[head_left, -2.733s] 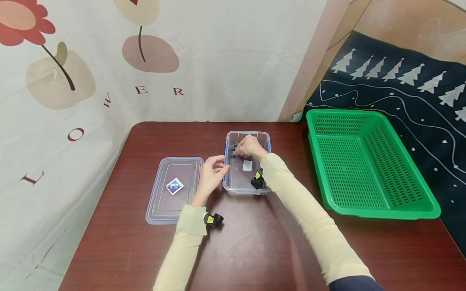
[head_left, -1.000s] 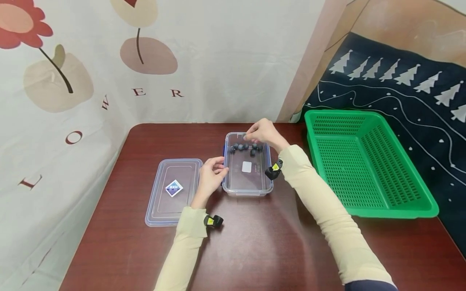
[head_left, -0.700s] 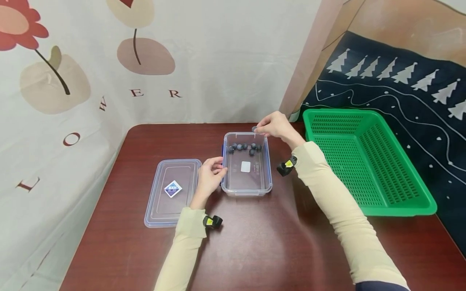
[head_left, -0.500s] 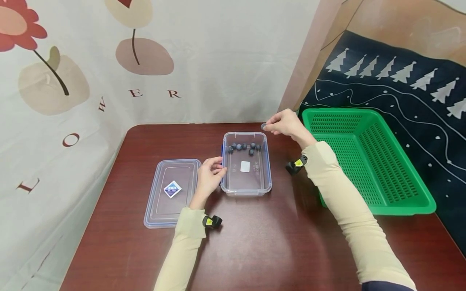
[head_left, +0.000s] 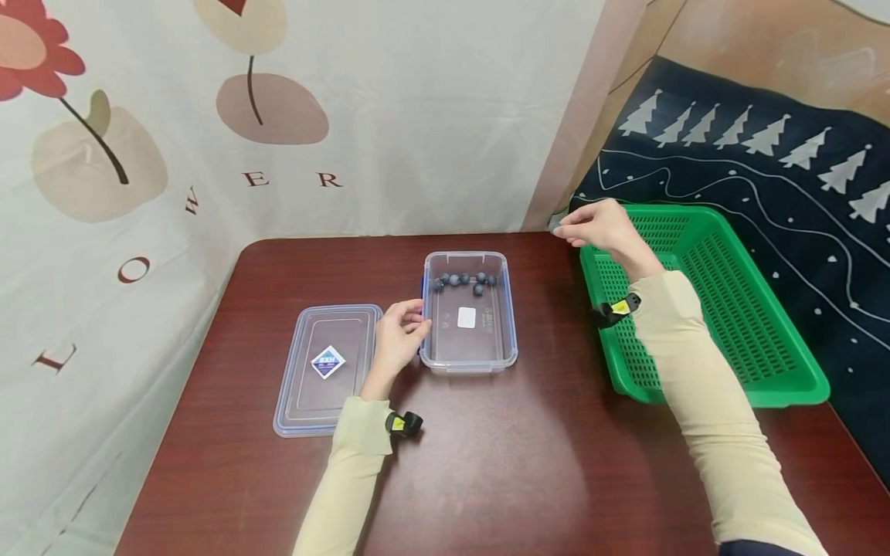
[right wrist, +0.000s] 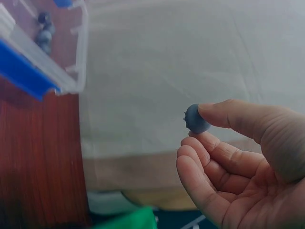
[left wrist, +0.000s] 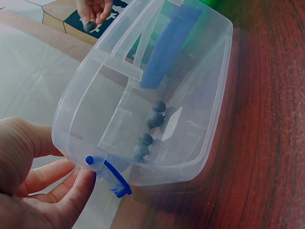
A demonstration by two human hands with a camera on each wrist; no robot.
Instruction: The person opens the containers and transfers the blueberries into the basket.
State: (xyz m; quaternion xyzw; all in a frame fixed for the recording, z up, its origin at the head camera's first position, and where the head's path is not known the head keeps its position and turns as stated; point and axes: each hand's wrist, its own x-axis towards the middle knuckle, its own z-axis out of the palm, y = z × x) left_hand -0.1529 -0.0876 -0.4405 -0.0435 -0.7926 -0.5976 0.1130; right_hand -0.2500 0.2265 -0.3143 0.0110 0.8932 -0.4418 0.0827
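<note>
Nearest me, beside the left hand, I am seeing the clear lid lying flat on the dark table, just to that hand's outer side. That left hand is curling its fingers round the near left wall of the clear plastic box, thumb and fingertips gripping the rim by the blue clip. Farther along, at the box's far end, the remaining blueberries are sitting in a loose row. Beyond and to the right, my right hand is hanging over the near corner of the green basket, pinching one blueberry between thumb tip and forefinger. I am judging the berry light, soft and easily bruised, its skin a little slick, so the hold should stay on its round sides with only gentle pressure.
</note>
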